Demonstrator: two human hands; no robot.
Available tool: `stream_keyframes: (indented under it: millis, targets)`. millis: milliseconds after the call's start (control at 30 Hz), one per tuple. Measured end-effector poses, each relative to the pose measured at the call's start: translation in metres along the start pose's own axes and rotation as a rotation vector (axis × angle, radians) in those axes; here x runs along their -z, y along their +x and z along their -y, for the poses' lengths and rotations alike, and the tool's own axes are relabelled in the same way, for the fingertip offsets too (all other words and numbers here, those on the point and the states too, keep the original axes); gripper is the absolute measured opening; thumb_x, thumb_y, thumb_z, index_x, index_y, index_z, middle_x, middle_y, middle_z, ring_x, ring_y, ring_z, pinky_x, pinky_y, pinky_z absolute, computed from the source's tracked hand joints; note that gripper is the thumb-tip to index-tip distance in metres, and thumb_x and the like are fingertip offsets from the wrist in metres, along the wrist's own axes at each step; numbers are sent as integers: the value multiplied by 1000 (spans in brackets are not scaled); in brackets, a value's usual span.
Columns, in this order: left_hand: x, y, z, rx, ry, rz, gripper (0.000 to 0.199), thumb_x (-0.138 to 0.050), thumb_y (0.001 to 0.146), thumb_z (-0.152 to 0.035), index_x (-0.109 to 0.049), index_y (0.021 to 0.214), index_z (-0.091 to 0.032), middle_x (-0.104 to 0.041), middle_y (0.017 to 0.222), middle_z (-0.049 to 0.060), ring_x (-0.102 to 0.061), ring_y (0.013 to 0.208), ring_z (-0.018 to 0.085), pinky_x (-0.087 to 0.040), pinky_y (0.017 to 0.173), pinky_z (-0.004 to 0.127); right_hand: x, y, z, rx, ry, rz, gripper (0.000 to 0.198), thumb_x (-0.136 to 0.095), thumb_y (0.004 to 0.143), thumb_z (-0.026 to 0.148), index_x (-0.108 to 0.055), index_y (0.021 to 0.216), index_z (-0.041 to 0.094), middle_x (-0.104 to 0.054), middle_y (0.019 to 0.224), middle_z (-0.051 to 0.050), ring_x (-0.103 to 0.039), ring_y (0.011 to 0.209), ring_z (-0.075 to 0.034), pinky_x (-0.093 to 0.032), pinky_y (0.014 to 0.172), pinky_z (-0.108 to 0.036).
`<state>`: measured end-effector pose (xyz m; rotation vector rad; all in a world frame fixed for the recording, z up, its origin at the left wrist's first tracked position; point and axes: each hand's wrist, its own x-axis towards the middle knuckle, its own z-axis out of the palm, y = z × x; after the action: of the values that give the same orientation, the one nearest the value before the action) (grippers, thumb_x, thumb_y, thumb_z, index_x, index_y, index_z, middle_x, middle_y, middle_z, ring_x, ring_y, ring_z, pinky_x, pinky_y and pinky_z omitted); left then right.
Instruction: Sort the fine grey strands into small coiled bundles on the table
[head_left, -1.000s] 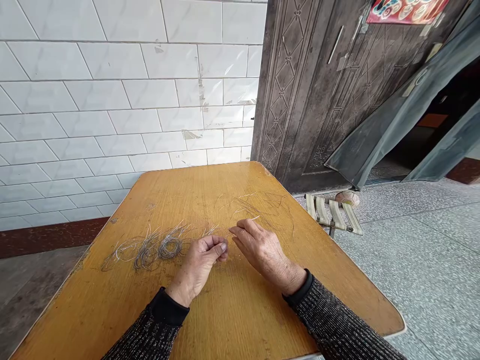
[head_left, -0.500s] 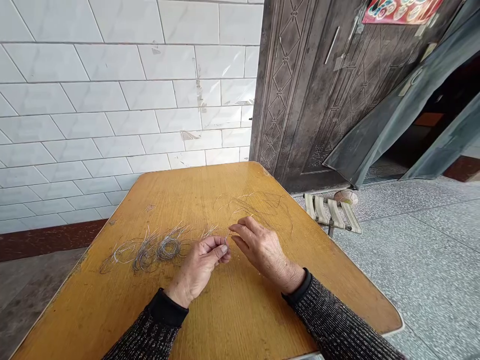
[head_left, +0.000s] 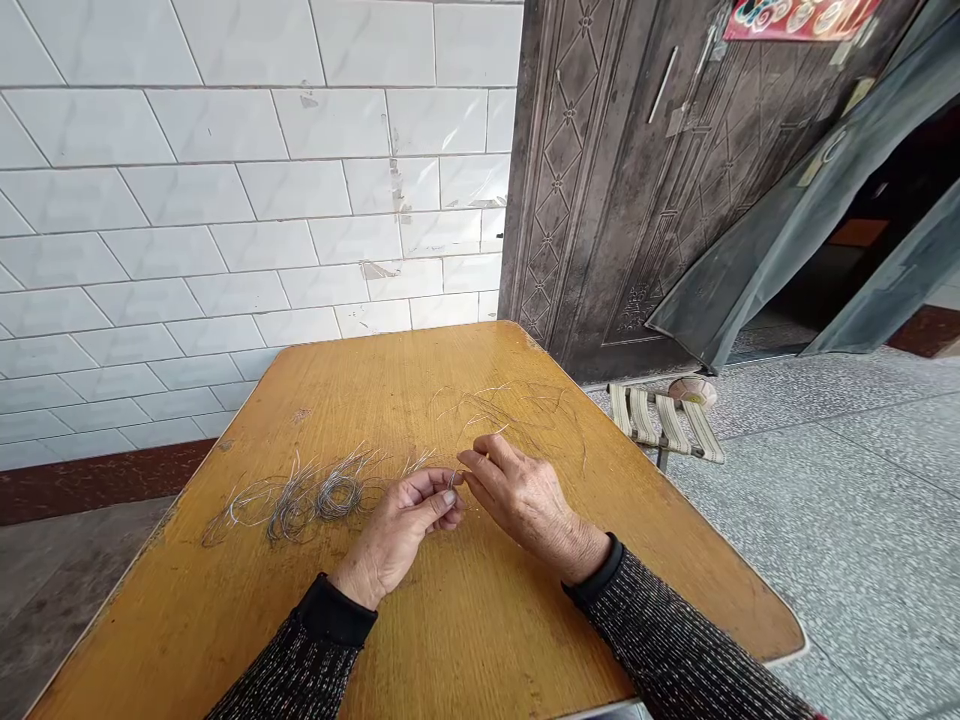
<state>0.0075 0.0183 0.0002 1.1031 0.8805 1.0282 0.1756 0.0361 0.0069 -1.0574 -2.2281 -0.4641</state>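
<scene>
Over the middle of the wooden table, my left hand (head_left: 405, 525) pinches a thin wire (head_left: 452, 480) between thumb and forefinger. Close against it on the right, my right hand (head_left: 525, 500) has its fingers curled and pressed together at the wire's end; the exact grip is partly hidden by the fingers. To the left of my left hand lie several coiled bundles of thin grey wire (head_left: 339, 495), their loose ends sticking up. Beyond my right hand, loose thin wires (head_left: 517, 405) are spread in a tangle on the table.
The wooden table (head_left: 375, 385) reaches to a white tiled wall (head_left: 225, 190). At the right stand a dark carved door (head_left: 577, 200) and a grey-green curtain (head_left: 757, 260). A strap-seat stool (head_left: 664, 425) is beside the table's right edge, with a round object (head_left: 691, 390) behind it.
My right fingertips have closed in slightly toward my left fingertips at the wire. The bundles and loose wires lie as before; the view has shifted a little.
</scene>
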Motion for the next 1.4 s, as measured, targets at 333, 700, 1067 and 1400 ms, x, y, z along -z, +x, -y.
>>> stream_keyframes:
  millis: [333,700,1067,1400]
  targets:
    - [-2,2,5,-1,-217,-86,18,-74,62,-21,-67,78,-16,-61,69,0,-53,64,9,-41,63,23,-1,0,3,-20,9,-12,19,-43,88,17,-57,101,16,-59,89,-5,-54,61,-9,-38,48,-20]
    - [-5,1,4,7,-204,-14,14,-72,66,-22,-65,76,-15,-60,72,1,-54,66,10,-42,65,24,-3,-2,2,16,-33,-77,19,-39,89,13,-58,91,16,-57,77,-2,-50,57,-8,-33,46,-21]
    - [1,1,-3,10,59,38,24,-63,74,-39,-65,74,-15,-58,65,1,-48,57,10,-32,49,21,9,-1,8,175,-39,26,19,-36,91,17,-55,88,16,-54,75,-2,-49,60,-12,-31,47,-26]
    - [7,4,1,118,-205,61,16,-73,67,-27,-65,69,-13,-55,63,-1,-42,49,4,-28,43,17,11,0,9,188,-22,16,21,-34,91,16,-55,92,16,-56,76,-3,-50,61,-12,-33,47,-25]
